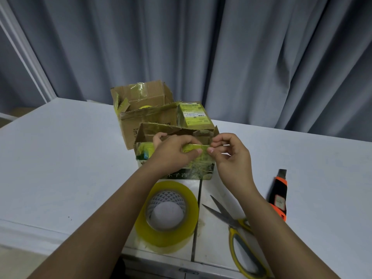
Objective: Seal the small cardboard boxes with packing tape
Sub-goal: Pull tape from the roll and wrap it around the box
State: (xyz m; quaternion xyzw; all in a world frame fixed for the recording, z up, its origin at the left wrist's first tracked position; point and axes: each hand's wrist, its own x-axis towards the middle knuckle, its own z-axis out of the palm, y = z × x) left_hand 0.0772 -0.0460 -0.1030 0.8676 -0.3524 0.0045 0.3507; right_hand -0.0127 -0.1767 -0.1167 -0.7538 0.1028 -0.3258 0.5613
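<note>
where hands (175, 152) grip, box (193, 174) reads "子吉"

No sleeves are worn: both forearms are bare down to the left hand (171, 152) and right hand (231, 158).

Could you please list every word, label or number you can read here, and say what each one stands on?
"子吉": white characters on the dark front of the near box, partly hidden by the left hand.
"RK" and "E", upside down: fragments on the brown box behind it.
Shipping label on the small yellow-green box: too small to read.
Sticker on the orange utility knife: blurred.
</note>
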